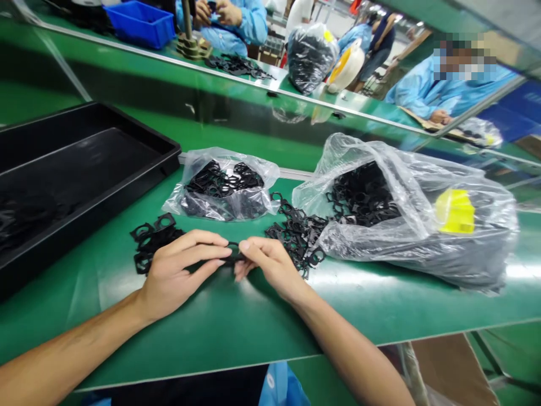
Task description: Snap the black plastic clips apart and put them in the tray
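Observation:
My left hand (180, 270) and my right hand (266, 262) meet over the green table (236, 321), both pinching one small black flat part (232, 255) between fingertips. To the left of my left hand lies a small stack of black frame-shaped parts (150, 239). Just right of my right hand spreads a loose pile of black parts (298, 234), spilling from a large clear plastic bag (414, 225) full of the same parts with a yellow tag (455, 211) inside. A smaller clear bag of parts (224, 186) lies behind my hands.
A black tray (84, 169) sits at the left. Beyond a raised green conveyor strip (236, 107), other people in blue coats work at a far bench with a blue bin (141, 22), a black bag (310, 56) and more black parts (236, 65).

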